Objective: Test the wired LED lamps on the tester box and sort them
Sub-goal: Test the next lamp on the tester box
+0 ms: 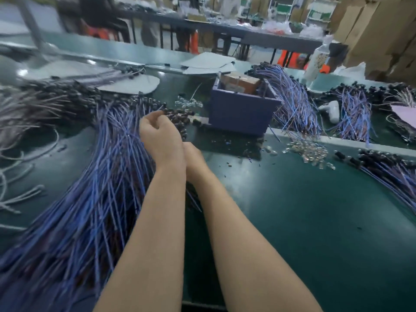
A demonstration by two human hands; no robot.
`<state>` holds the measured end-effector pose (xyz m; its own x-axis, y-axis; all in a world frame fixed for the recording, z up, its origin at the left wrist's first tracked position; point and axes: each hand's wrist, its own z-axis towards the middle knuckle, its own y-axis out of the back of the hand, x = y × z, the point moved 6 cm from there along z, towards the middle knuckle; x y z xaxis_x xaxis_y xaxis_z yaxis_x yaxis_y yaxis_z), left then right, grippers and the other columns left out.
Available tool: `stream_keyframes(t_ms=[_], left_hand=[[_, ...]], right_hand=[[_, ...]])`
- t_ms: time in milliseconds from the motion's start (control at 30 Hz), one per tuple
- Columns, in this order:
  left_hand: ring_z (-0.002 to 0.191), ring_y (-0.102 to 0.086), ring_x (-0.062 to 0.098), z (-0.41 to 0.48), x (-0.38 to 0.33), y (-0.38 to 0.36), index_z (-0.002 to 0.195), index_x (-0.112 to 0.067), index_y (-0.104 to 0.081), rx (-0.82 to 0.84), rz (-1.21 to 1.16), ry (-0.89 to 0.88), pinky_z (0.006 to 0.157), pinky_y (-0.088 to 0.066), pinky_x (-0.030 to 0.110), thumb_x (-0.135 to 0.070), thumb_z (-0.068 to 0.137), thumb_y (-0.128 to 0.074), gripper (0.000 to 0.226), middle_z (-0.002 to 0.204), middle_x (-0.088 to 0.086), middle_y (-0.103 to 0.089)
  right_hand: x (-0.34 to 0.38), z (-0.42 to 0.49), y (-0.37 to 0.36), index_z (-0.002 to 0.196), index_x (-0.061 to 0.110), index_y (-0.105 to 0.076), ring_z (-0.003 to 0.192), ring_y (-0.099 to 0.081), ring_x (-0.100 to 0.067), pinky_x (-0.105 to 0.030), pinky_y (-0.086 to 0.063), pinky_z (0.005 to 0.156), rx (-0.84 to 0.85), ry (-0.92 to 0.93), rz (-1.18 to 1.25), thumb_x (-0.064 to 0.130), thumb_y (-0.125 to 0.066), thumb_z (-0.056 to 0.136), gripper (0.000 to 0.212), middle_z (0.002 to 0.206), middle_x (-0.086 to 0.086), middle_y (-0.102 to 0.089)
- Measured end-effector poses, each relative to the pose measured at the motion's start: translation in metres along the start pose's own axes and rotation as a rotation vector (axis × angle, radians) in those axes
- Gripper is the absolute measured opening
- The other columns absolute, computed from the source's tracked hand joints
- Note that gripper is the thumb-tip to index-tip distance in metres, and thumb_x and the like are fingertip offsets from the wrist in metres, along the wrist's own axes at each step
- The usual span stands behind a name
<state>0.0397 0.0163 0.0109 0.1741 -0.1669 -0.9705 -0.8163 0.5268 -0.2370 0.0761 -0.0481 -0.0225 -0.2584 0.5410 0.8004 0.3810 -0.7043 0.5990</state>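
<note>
Here, your left hand [157, 134] was over the far end of the big bundle of blue wires [108, 176], which lay fanned out on the green table [292, 221] from the near left corner toward the middle. The fingers of this hand were curled, and thumb and fingertips pinched some of the dark lamp heads [177, 118] at the end of those wires. Your right hand [193, 158] was tucked just behind the left wrist and touched it. Its fingers were hidden, so I cannot tell if it grasped anything. The blue box [240, 113] stood just beyond the lamp heads, a little to the right, with a brown block [242, 83] inside it. A second bundle of blue wires [295, 102] hung down close by the right side of the box. A third bundle [355, 118] lay farther right, and a fourth bundle [387, 170] lay at the right edge of the table. Small clear caps [310, 152] were scattered between the box and the fourth bundle. At the far left lay a heap of grey wires [33, 109], much blurred.
</note>
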Motion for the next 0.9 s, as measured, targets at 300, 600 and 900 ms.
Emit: stream_keyframes(t_ms=[300, 600, 900], left_hand=[[0.064, -0.042, 0.015, 0.015, 0.014, -0.003, 0.079, -0.014, -0.052, 0.158, 0.065, 0.218, 0.073, -0.022, 0.026, -0.013, 0.094, -0.042, 0.018, 0.074, 0.008, -0.053], [0.110, -0.056, 0.030, 0.028, 0.026, -0.008, 0.127, -0.006, -0.049, 0.120, 0.063, 0.152, 0.070, -0.041, 0.021, -0.017, 0.094, -0.043, 0.035, 0.133, 0.022, -0.050], [0.090, -0.055, 0.014, 0.031, 0.023, -0.006, 0.121, -0.006, -0.052, 0.069, -0.028, 0.142, 0.064, -0.042, 0.015, -0.012, 0.094, -0.041, 0.029, 0.127, 0.012, -0.055]], right_hand=[[-0.004, 0.005, 0.008, 0.061, 0.020, -0.054, 0.066, -0.047, -0.017, -0.023, -0.033, 0.052, -0.051, 0.014, -0.084, 0.016, -0.052, 0.090, 0.029, 0.064, 0.003, -0.055], [-0.020, 0.014, 0.021, 0.096, 0.014, -0.071, 0.079, -0.058, -0.012, -0.024, -0.041, 0.068, -0.098, -0.041, 0.021, 0.022, -0.054, 0.090, 0.020, 0.079, 0.004, -0.066], [-0.006, 0.044, 0.000, 0.140, 0.039, -0.039, 0.118, -0.049, -0.026, -0.038, -0.042, 0.100, -0.094, -0.047, 0.014, 0.014, -0.039, 0.094, 0.052, 0.136, -0.011, -0.047]])
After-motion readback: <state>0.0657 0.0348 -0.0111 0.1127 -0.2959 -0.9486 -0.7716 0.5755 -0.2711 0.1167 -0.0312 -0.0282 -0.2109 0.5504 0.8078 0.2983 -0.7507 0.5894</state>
